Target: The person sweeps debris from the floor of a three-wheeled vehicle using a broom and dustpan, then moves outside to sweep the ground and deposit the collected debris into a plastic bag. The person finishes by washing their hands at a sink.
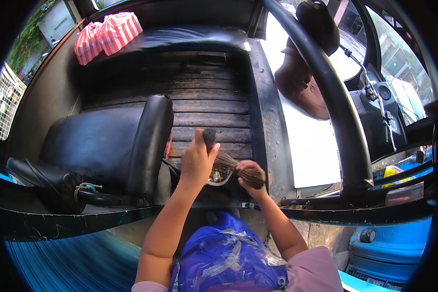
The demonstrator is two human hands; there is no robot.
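My left hand (195, 158) is closed around a dark upright handle (209, 137), which appears to belong to the dustpan below it. The dustpan (219, 183) has a pale rim and bits of litter inside, partly hidden by my hands. Gripped in my right hand (259, 187) is a short brown hand broom (226, 161), a bundle of stiff bristles slanting left toward my left hand. Both hands are over the near end of the dark slatted vehicle floor (211, 107).
A black padded seat (92, 141) and its upright side stand left. Red-and-white striped bags (109, 36) sit on the far bench (194, 38). To the right, a thick black bar (326, 82) slants before a seated person (304, 78) and handlebars (382, 102).
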